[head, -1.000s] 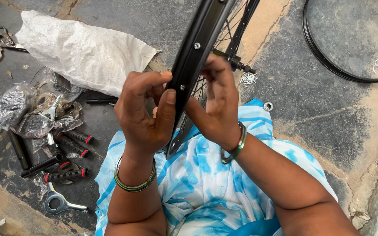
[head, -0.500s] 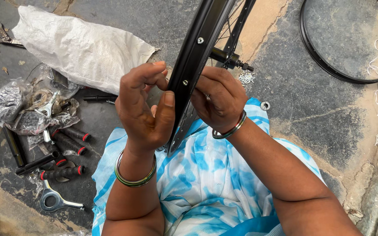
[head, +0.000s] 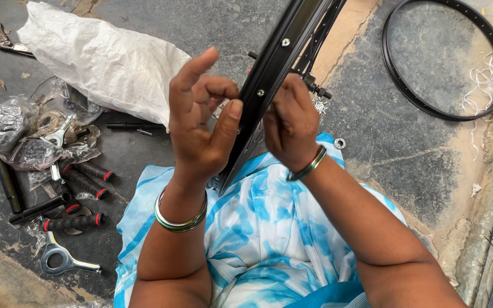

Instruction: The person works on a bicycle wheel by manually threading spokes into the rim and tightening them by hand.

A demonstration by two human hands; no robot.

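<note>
A seated person in a blue-and-white tie-dye cloth (head: 258, 228) steadies a black metal bicycle wheel rim w/ spokes (head: 275, 68) that leans from the lap up toward the far edge, its lower end resting on the cloth so both hands can work its inner face. The left hand (head: 201, 125) is half open, thumb tip pressed to the rim's edge, fingers curled and lifted off it; the right hand (head: 292, 122) is cupped vs. the rim's right side, fingers bent as if pinching something small, but what they hold can't be told. Parts lie within arm's reach on the left: black rubber handlebar grips w/ red ends (head: 84, 179), a flat steel spanner (head: 64, 259), clear plastic bags of hardware (head: 12, 134), a white woven sack (head: 104, 57). A second bare black rim (head: 400, 85) lies flat, far right.
</note>
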